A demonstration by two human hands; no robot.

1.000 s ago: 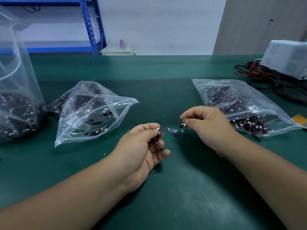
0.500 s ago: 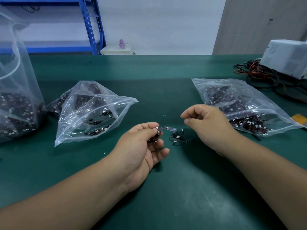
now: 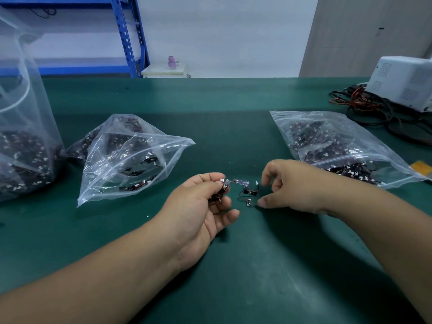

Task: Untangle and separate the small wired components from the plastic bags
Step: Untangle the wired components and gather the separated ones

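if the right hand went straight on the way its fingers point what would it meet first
Most likely the loose wired component lying on the mat just ahead of the right hand; beyond it is the left hand.

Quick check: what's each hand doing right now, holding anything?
Left hand: pinches a bundle of wired components.
Right hand: open, holds nothing, thumb tip beside the loose component.
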